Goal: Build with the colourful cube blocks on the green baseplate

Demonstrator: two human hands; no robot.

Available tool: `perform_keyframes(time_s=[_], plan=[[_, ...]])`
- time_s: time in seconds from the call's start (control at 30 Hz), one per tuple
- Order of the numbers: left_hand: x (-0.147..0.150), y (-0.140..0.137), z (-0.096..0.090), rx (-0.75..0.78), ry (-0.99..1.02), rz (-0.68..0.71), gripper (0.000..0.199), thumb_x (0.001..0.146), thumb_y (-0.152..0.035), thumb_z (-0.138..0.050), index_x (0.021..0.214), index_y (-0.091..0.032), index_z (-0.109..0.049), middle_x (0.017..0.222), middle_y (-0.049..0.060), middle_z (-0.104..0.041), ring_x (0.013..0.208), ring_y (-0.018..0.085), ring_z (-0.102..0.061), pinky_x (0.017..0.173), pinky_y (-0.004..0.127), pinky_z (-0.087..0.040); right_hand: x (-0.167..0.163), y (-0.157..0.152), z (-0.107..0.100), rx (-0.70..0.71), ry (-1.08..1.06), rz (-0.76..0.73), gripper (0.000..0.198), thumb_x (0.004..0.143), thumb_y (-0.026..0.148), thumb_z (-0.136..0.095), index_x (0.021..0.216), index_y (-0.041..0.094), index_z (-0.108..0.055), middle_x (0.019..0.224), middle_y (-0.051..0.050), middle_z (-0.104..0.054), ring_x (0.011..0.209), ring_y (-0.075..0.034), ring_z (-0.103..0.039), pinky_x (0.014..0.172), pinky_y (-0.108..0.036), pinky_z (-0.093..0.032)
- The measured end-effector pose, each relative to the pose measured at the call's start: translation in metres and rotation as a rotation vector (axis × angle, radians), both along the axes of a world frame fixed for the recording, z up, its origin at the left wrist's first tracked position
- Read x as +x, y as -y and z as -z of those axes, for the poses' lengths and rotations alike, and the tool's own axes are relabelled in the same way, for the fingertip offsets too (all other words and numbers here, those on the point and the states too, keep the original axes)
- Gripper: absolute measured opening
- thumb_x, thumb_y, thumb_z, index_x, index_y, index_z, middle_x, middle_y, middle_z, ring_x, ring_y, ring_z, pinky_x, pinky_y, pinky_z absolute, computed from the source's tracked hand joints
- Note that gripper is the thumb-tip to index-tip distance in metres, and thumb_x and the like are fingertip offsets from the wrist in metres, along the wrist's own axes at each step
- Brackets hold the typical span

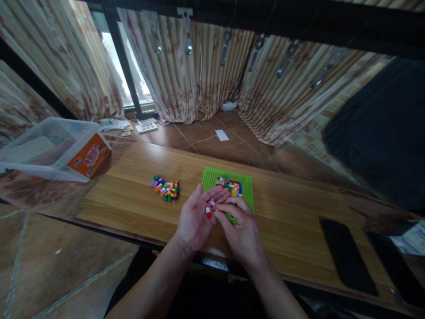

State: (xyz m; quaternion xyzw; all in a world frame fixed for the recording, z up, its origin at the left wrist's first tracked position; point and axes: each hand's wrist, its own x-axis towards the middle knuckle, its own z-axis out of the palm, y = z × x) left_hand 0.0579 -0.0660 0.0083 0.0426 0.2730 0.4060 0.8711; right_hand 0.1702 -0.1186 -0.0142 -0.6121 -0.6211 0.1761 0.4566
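Note:
My left hand [195, 221] is turned palm up and slightly cupped, with a few small building bricks in it. Among them are a pink brick [213, 203] and a white and a red brick [208, 212]. Over that palm, my right hand [244, 226] pinches a small yellow brick [217, 210] between thumb and fingertips. Behind both hands lies a green studded baseplate [209, 177], partly covered by them. A block of multicoloured bricks [234, 185] is set on the plate. Left of the hands is a loose pile of coloured bricks [168, 190].
The wooden table [133, 199] carries a black phone-like slab [347, 254] at right, with another dark flat object [395, 266] beyond. A clear plastic bin [49, 166] with an orange label stands at far left. Papers [116, 125] and striped curtains [212, 75] are behind.

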Motion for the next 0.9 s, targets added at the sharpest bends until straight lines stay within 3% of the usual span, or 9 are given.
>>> perform_keyframes(time_s=[0.1, 0.2, 0.33, 0.57, 0.9], plan=[[-0.001, -0.002, 0.002, 0.029, -0.051, -0.032, 0.039, 0.091, -0.042, -0.049, 0.098, -0.007, -0.067, 0.110, 0.019, -0.067, 0.105, 0.023, -0.064, 0.091, 0.030, -0.052, 0.007, 0.000, -0.001, -0.035, -0.130, 0.020, 0.009, 0.085, 0.030, -0.063, 0.083, 0.024, -0.070, 0.089, -0.002, -0.068, 0.082, -0.017, -0.064, 0.076, -0.031, -0.052], [-0.003, -0.006, 0.006, 0.032, -0.223, -0.090, 0.025, 0.088, -0.030, -0.056, 0.091, -0.008, -0.068, 0.093, 0.013, -0.070, 0.080, 0.015, -0.066, 0.070, 0.023, -0.055, 0.026, -0.001, 0.000, -0.079, -0.292, 0.197, 0.015, 0.080, 0.037, -0.068, 0.083, 0.022, -0.070, 0.078, 0.000, -0.069, 0.070, -0.016, -0.063, 0.067, -0.029, -0.051], [-0.006, -0.010, 0.014, -0.010, -0.387, -0.111, 0.009, 0.078, -0.014, -0.063, 0.084, -0.008, -0.065, 0.068, 0.002, -0.061, 0.046, 0.004, -0.046, 0.039, 0.014, -0.034, 0.055, -0.003, 0.006, -0.166, -0.368, 0.347, 0.025, 0.073, 0.041, -0.072, 0.085, 0.019, -0.073, 0.071, -0.002, -0.070, 0.063, -0.017, -0.063, 0.060, -0.030, -0.050], [-0.004, -0.006, 0.017, 0.038, -0.342, -0.057, 0.015, 0.076, -0.014, -0.062, 0.089, -0.009, -0.062, 0.066, -0.001, -0.054, 0.044, 0.002, -0.035, 0.037, 0.015, -0.023, 0.060, -0.005, 0.012, -0.302, -0.162, 0.346, 0.026, 0.074, 0.040, -0.067, 0.087, 0.019, -0.075, 0.082, -0.007, -0.075, 0.072, -0.022, -0.068, 0.069, -0.035, -0.052], [-0.003, -0.005, 0.022, 0.079, -0.370, -0.028, 0.021, 0.078, -0.018, -0.062, 0.097, -0.008, -0.062, 0.068, -0.002, -0.053, 0.045, 0.002, -0.035, 0.039, 0.016, -0.022, 0.052, -0.010, 0.011, -0.264, 0.006, 0.325, 0.024, 0.078, 0.035, -0.060, 0.089, 0.019, -0.074, 0.088, -0.009, -0.077, 0.077, -0.024, -0.071, 0.076, -0.038, -0.053]])
